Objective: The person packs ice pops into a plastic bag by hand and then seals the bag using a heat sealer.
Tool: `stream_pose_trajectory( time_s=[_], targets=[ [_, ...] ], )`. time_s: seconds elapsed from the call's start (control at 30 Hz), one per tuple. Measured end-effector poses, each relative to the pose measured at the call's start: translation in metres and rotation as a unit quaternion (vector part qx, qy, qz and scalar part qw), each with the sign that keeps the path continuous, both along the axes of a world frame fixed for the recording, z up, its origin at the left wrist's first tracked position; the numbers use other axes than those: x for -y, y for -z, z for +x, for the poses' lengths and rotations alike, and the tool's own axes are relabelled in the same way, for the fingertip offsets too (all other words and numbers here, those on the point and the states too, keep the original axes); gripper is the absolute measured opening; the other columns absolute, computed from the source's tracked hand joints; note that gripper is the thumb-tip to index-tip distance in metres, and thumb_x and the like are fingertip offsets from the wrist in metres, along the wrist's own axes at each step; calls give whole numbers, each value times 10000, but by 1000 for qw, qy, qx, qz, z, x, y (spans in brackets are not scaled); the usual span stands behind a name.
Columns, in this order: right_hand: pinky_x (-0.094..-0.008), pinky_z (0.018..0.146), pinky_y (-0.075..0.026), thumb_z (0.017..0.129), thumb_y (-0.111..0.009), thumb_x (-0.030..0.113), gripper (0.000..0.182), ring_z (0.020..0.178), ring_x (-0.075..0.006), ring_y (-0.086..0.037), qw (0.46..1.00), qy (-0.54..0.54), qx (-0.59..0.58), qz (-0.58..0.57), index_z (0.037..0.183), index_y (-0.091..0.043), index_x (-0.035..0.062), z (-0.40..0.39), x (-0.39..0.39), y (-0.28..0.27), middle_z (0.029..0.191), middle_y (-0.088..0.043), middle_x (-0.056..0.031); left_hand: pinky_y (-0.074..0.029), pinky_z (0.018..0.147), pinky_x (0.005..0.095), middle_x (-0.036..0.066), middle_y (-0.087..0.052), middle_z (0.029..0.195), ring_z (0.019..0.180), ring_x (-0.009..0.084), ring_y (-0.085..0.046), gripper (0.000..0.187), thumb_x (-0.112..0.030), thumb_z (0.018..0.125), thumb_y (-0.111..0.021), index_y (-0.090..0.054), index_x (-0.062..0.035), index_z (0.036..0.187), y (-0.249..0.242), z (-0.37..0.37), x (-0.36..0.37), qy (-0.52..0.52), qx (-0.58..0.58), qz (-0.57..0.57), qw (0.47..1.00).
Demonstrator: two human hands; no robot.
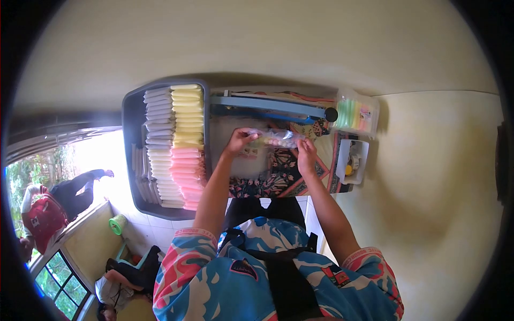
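A clear plastic bag (pixel 278 138) with small pale, coloured pieces inside is stretched sideways between my two hands. My left hand (pixel 242 140) pinches its left end, and the fingers of my right hand (pixel 306 154) close on its right end. The bag is held above a table with a dark patterned cloth (pixel 257 187). Just beyond my hands lies a long blue-grey bar device (pixel 267 102) with a black round knob (pixel 331 114) at its right end; it looks like a bag sealer. What the pieces are is too small to tell.
To the left, a large grey tub (pixel 126 155) holds rows of yellow, pink, white and lilac packets (pixel 187 123). A clear bag of coloured packets (pixel 356 115) and a white container (pixel 360 171) stand at the right. Two other people (pixel 45 222) are at the lower left.
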State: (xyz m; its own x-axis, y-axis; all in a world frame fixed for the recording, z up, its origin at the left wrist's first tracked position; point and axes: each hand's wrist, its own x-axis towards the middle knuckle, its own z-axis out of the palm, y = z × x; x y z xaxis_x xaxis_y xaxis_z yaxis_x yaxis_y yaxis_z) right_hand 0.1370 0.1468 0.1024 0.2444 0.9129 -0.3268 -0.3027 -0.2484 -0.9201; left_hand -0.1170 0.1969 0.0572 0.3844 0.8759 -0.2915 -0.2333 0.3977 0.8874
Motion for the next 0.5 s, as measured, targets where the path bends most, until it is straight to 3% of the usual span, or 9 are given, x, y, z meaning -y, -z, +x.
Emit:
stream_pose_trajectory(
  time_s=[0.23, 0.33, 0.43, 0.5],
  targets=[
    [-261, 854, -411, 928, -582, 135, 144, 911, -118, -571, 999, -30, 13, 2, 960, -621, 1, 13, -4, 4, 960, -648, -48, -472, 636, 243, -24, -663, 782, 775, 61, -561, 222, -206, 815, -741, -722, -18, 930, 12, 10, 7, -70, -85, 28, 994],
    [-269, 871, -410, 925, -580, 126, 141, 936, -123, -576, 999, -35, 4, 7, 958, -624, -4, 16, -3, 3, 977, -651, -53, -505, 619, 248, -15, -666, 846, 794, 74, -577, 254, -139, 777, -767, -703, -28, 996, 8, 10, 11, -71, -84, -28, 993],
    [-278, 899, -408, 916, -579, 105, 134, 974, -130, -579, 999, -43, -7, 4, 981, -622, -4, 18, 2, 1, 1004, -651, -59, -548, 646, 278, 1, -661, 928, 821, 99, -596, 407, -59, 720, -789, -658, -51, 1106, -10, 13, 13, -25, -13, -27, 999],
    [-285, 922, -407, 897, -583, 66, 143, 999, -136, -579, 998, -54, -20, 4, 1021, -615, 4, 19, 3, 2, 1031, -648, -63, -565, 653, 299, 13, -655, 971, 837, 117, -602, 482, -23, 695, -789, -630, -63, 1148, -28, 18, 13, 28, -60, -99, 993]
  ],
)
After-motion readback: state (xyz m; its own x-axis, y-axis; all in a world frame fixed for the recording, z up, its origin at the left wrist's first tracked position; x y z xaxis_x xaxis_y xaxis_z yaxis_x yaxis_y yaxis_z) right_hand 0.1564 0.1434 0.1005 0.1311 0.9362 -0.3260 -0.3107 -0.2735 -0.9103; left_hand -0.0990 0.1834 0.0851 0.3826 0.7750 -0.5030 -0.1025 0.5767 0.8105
